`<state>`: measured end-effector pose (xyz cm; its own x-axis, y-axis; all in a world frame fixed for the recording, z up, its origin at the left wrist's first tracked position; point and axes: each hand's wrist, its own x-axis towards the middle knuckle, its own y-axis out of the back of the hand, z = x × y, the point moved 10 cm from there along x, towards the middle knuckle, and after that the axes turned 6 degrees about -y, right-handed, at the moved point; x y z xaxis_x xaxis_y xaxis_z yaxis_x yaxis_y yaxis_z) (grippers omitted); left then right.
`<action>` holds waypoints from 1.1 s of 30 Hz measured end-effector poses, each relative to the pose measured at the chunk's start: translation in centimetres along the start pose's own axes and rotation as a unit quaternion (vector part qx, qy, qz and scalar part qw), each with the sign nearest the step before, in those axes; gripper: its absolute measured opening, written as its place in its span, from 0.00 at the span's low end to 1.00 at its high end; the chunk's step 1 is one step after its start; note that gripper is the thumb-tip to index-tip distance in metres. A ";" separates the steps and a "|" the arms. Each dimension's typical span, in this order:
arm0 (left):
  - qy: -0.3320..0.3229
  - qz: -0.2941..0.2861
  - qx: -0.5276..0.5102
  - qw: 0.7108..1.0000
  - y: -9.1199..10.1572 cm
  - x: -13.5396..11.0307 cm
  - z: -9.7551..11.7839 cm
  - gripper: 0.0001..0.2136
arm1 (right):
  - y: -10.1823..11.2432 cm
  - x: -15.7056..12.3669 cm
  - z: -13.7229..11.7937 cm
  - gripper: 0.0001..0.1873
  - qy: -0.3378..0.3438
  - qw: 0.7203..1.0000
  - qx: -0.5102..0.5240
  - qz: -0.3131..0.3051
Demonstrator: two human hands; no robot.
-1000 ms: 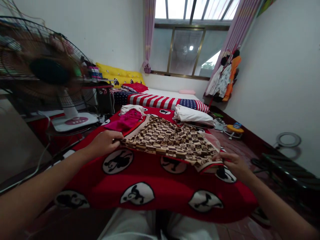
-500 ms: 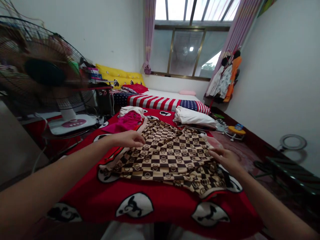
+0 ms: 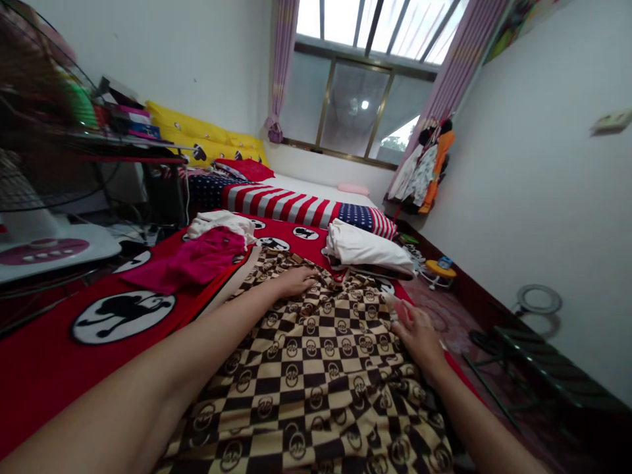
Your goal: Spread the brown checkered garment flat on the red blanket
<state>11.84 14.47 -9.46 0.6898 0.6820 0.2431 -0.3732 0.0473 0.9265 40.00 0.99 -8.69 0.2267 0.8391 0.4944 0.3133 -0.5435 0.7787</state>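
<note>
Both hands lie flat, palms down, fingers loose w/ no grip, on checked cloth (image 3: 316,368) spread over red bed (image 3: 59,342): left hand (image 3: 295,282) at far edge, right hand (image 3: 419,332) at right edge. Cloth's near end cut off by frame; pink garment (image 3: 192,263) beside it.

One head-worn camera is looking forward and down along both forearms, sitting low and very near the checked cloth (image 3: 316,368) filling the foreground under the fingers (image 3: 309,275). Beyond the fingers it is facing down the bed (image 3: 44,355) toward the window (image 3: 353,108).
</note>
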 end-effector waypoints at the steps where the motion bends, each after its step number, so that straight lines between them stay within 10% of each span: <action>1: 0.009 -0.002 0.007 1.000 -0.3 0.5 -0.7 0.21 | -0.7 0.2 -0.2 0.26 0.009 1.000 -0.003 -0.030; 11: 0.166 0.021 0.080 0.983 -0.2 -1.6 -8.3 0.29 | 3.1 -1.8 4.8 0.12 -0.022 0.983 -0.055 -0.173; 16: 0.167 0.005 0.107 0.980 -0.6 -1.8 -7.7 0.29 | 3.7 3.1 -1.2 0.10 0.004 0.987 -0.103 -0.124; 21: 0.140 0.016 0.146 0.979 -0.3 -1.7 -7.2 0.28 | -3.8 8.1 -7.7 0.25 -0.136 0.974 0.105 -0.147; 25: 0.138 0.020 0.159 0.978 -0.2 -1.7 -7.5 0.29 | -11.4 8.8 -9.1 0.08 -0.225 0.924 0.217 -0.218; 33: 0.169 0.029 0.141 0.975 0.0 -1.8 -7.8 0.30 | -12.5 10.1 -9.9 0.14 -0.167 0.913 0.368 -0.053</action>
<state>5.76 18.97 -12.10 0.4110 0.8813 0.2331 -0.1870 -0.1687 0.9678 29.27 16.52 -9.64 0.3891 0.9014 0.1899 0.8568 -0.4298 0.2849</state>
